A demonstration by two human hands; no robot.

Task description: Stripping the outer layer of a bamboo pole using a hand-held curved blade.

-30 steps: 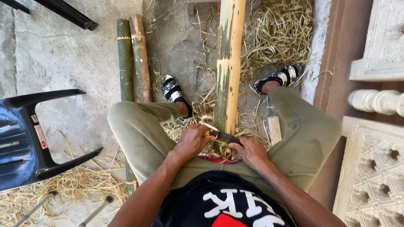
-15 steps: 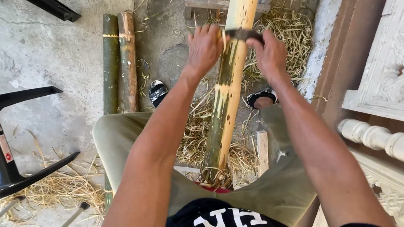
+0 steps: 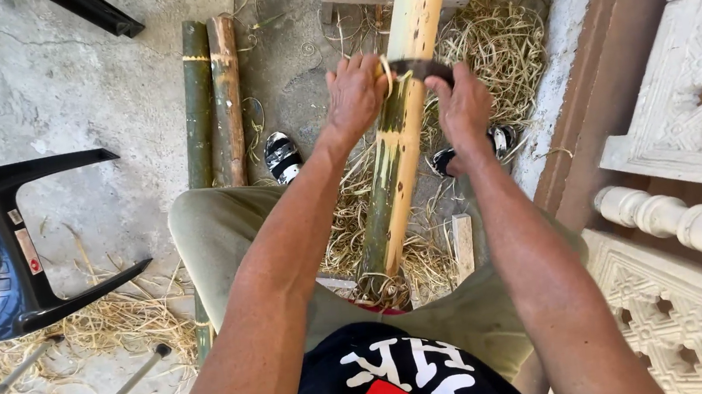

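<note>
A long bamboo pole (image 3: 407, 69) leans from between my knees away toward the top of the view, pale where its skin is shaved off and green lower down. A dark curved blade (image 3: 418, 68) lies across the pole. My left hand (image 3: 355, 94) grips the blade's left end and my right hand (image 3: 463, 107) grips its right end, both arms stretched forward. A thin pale shaving curls up at the blade beside my left hand.
Two green bamboo lengths (image 3: 212, 99) lie on the concrete at left. A dark plastic chair (image 3: 0, 251) lies tipped at far left. Straw-like shavings (image 3: 500, 42) cover the ground around my sandalled feet. White carved panels and a baluster (image 3: 693, 222) stand at right.
From near my lap a second ago, both hands pushed the blade far up the pole, and since half a second ago they have drawn it part of the way back toward me.
</note>
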